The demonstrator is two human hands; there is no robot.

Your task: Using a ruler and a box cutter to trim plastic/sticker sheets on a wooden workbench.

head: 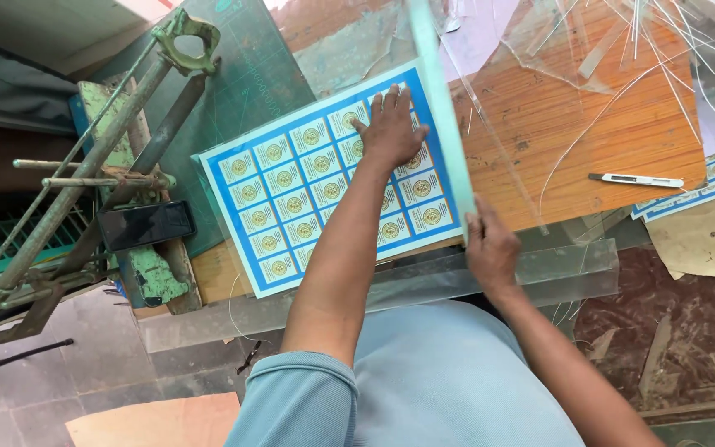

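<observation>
My left hand (389, 128) lies flat, fingers spread, pressing the printed sheet (324, 178) onto the bench (573, 132); my right hand (490, 244) pinches the near end of the clear pane (443, 116), which stands on edge along the sheet's right side. I judge the pane stiff, light and slippery, with sharp edges, so I would grip its edges at both ends. The sheet looks thin and floppy, better slid flat than lifted. A knife (635, 180) lies well apart to the right
</observation>
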